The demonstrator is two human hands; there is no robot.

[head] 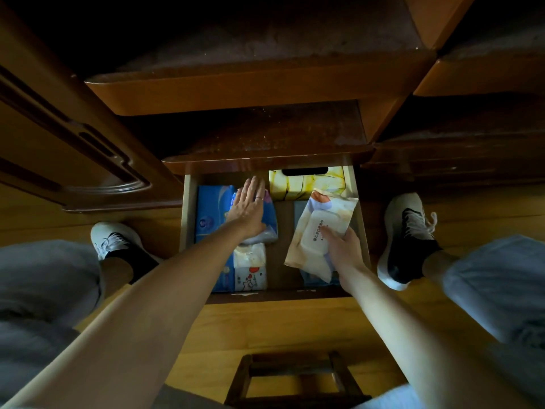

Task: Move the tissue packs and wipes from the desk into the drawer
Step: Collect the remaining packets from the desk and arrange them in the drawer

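Note:
The bottom drawer [186, 214] stands pulled out below the desk. A blue tissue pack [210, 211] lies along its left side, and a yellow tissue box [306, 184] sits at the back right. My left hand [249, 206] lies flat, fingers together, pressing on a soft pack [270, 222] in the left half. Small white packs [250, 268] lie in front of it. My right hand [343, 249] grips the lower corner of a cream wipes pack [321, 225] with a white lid, held tilted over the drawer's right half.
The dark desk top [265, 134] overhangs the drawer's back. A cabinet door [73, 143] stands to the left. My shoes [115, 240] [408, 237] rest on the wooden floor beside the drawer. A wooden stool [295, 379] is under me.

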